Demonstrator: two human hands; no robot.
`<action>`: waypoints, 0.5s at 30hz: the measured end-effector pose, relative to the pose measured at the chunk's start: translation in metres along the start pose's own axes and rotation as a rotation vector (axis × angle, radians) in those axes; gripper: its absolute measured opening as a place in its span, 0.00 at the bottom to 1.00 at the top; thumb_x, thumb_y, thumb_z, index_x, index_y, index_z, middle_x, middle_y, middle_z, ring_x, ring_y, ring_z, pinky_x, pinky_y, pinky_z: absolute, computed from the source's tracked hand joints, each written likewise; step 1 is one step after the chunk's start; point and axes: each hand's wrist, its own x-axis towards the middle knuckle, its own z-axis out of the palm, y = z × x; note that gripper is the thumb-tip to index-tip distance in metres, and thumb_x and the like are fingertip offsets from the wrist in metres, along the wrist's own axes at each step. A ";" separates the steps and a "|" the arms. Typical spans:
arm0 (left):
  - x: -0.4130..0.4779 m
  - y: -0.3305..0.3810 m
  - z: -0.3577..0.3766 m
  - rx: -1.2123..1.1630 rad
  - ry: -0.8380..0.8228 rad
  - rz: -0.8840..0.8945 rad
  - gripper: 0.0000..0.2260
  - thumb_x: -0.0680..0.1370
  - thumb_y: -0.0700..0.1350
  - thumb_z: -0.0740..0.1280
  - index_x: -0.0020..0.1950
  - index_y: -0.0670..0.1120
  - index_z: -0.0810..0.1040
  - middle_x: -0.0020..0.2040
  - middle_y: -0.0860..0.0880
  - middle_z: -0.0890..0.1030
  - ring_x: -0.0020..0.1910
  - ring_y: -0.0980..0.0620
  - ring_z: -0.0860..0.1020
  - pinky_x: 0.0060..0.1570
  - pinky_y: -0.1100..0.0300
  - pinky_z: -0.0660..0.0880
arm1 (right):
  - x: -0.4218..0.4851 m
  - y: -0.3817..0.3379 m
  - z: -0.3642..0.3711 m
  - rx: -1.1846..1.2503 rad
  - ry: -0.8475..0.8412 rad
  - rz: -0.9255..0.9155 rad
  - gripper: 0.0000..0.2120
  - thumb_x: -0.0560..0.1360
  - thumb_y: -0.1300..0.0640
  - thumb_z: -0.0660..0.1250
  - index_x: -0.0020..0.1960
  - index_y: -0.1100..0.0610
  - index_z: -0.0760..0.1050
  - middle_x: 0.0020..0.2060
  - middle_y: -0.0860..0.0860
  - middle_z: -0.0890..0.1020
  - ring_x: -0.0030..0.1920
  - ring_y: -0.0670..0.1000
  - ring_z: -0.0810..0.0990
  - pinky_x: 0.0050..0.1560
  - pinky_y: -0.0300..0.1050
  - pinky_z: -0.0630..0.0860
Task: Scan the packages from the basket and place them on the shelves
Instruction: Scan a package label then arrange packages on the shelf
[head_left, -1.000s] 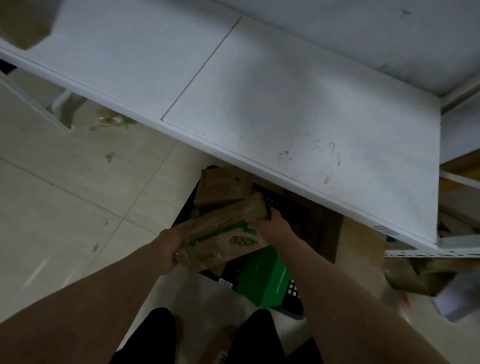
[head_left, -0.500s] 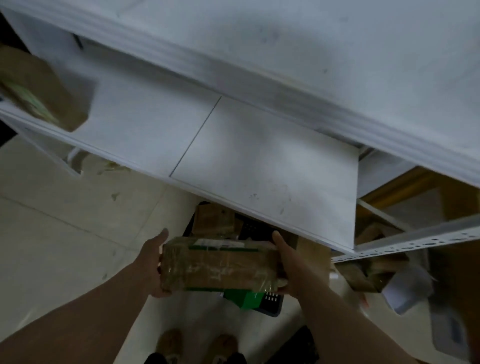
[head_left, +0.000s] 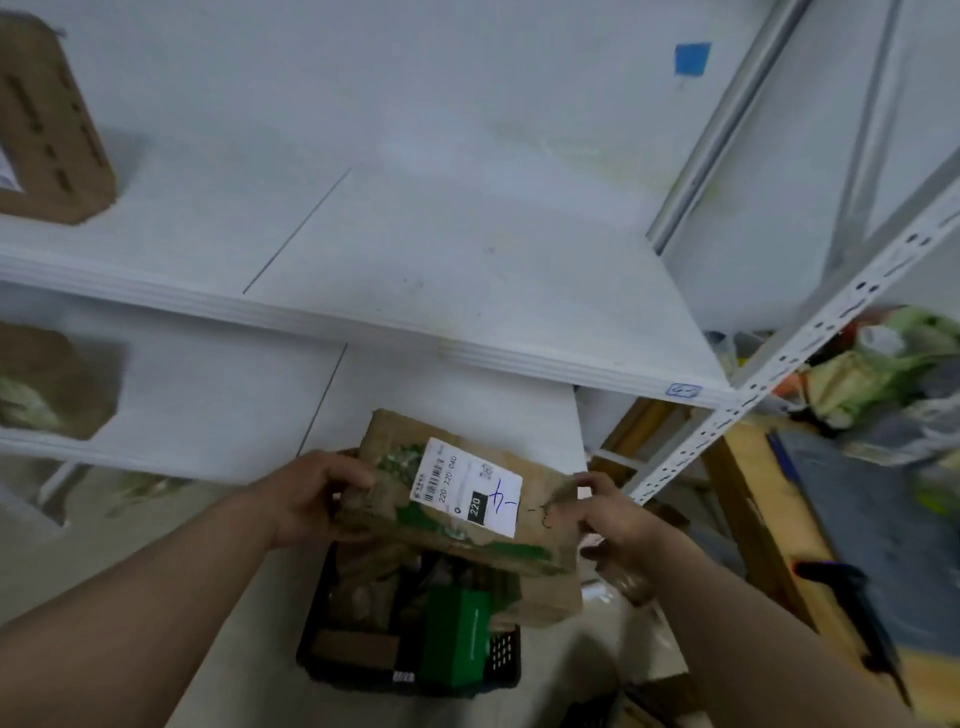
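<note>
I hold a brown cardboard package (head_left: 415, 499) with green print and a white shipping label (head_left: 467, 486) facing up. My left hand (head_left: 311, 493) grips its left end and my right hand (head_left: 608, 514) grips its right end. It hangs above the black basket (head_left: 501, 662) on the floor, which holds a green box (head_left: 457, 636) and several brown packages. White shelves (head_left: 415, 249) stand in front of me, the upper board at chest height, a lower board (head_left: 218, 395) beneath it.
A brown box (head_left: 47, 130) stands on the upper shelf at far left and another package (head_left: 52, 384) on the lower shelf at left. A perforated shelf post (head_left: 779, 364) rises at right. A wooden table (head_left: 748, 499) with a black handheld scanner (head_left: 857, 603) is at right.
Both hands lifted the package higher above the basket and turned it so the label faces up. My view rose from the lower shelf to the upper one.
</note>
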 end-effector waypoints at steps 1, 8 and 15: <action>-0.001 0.007 0.007 0.062 -0.052 0.020 0.36 0.55 0.37 0.73 0.65 0.42 0.79 0.57 0.36 0.82 0.49 0.37 0.82 0.44 0.47 0.80 | -0.005 -0.005 -0.003 -0.067 0.009 -0.042 0.31 0.74 0.62 0.74 0.72 0.49 0.64 0.55 0.54 0.79 0.52 0.55 0.80 0.42 0.46 0.77; 0.005 0.037 0.062 0.407 -0.305 0.043 0.45 0.53 0.36 0.73 0.70 0.55 0.73 0.66 0.38 0.77 0.59 0.34 0.79 0.49 0.43 0.81 | -0.025 -0.036 -0.005 -0.445 -0.228 -0.218 0.51 0.69 0.50 0.81 0.81 0.41 0.52 0.77 0.54 0.64 0.77 0.57 0.64 0.67 0.47 0.66; 0.025 0.042 0.130 0.487 -0.336 0.126 0.52 0.55 0.43 0.80 0.76 0.54 0.64 0.70 0.46 0.72 0.66 0.40 0.75 0.61 0.43 0.77 | -0.001 -0.017 -0.051 -0.172 -0.428 -0.160 0.49 0.65 0.58 0.83 0.77 0.42 0.59 0.63 0.53 0.82 0.64 0.58 0.81 0.67 0.64 0.74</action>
